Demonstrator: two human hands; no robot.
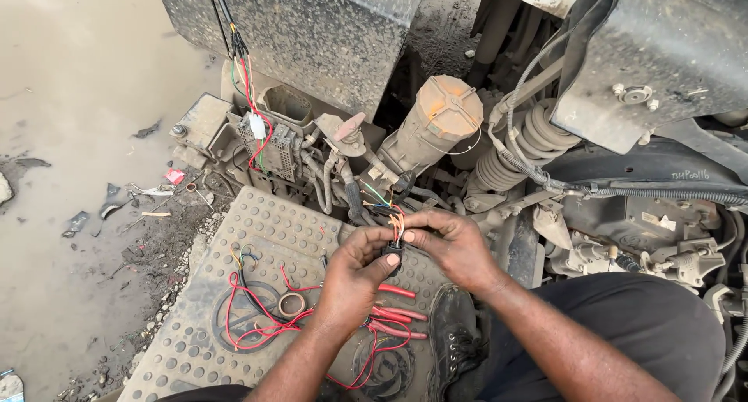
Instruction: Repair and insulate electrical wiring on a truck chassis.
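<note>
My left hand [354,273] and my right hand [452,246] meet over a studded metal step plate [234,238]. Together they pinch a small black connector [393,250] with a bundle of thin coloured wires [389,211] running up from it toward the engine parts. The fingers of both hands are closed on the connector. Under my hands, red-handled pliers [393,316] lie on the plate beside loose red wires [257,316] and a small roll of tape [291,304]. My black shoe [456,332] rests on the plate's right edge.
A dusty vehicle body [312,28] stands behind. An orange-capped cylinder [444,110], a ribbed hose [514,149], a grey module with red and green wires [261,137] and a corrugated cable [662,193] crowd the space. Muddy ground with litter [78,137] is at left.
</note>
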